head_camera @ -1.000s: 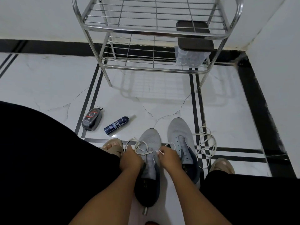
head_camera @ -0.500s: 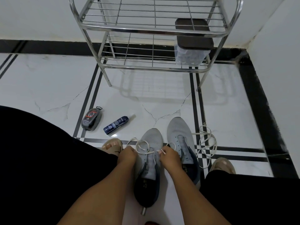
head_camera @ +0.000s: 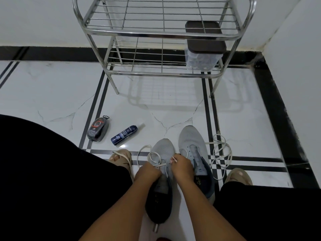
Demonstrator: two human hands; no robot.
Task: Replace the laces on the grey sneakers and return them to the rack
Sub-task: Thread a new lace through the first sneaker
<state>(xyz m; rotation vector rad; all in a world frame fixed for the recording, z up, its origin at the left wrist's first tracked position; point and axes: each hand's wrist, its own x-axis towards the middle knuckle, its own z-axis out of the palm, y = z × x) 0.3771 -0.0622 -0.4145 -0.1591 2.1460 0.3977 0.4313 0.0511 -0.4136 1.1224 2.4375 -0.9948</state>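
Threading a white lace [head_camera: 157,158] through the eyelets of the left grey sneaker [head_camera: 163,150], the person works with both hands over the shoe's throat, close to the near edge of the floor [head_camera: 156,108]. The right hand [head_camera: 182,166] now sits higher and further forward than a second ago, its grip pinching the lace tip just above the eyelet row; the left hand [head_camera: 147,172] has slid in toward the tongue, fingers curled on the sneaker's collar and the lace strand beside it. The loose loops on the left side of the shoe have grown slack, which suggests, as a judgement, that one more eyelet pass is being drawn up. The right grey sneaker [head_camera: 192,146] stands just beside the first, its eyelets bare, with a second lace [head_camera: 220,153] coiled on the floor at its right. Both shoes remain well apart from the metal rack [head_camera: 161,32] at the far edge, so lacing is at an early stage and the return has not begun. A polish sponge [head_camera: 98,129] and a spray can [head_camera: 124,135] lie toward the left.
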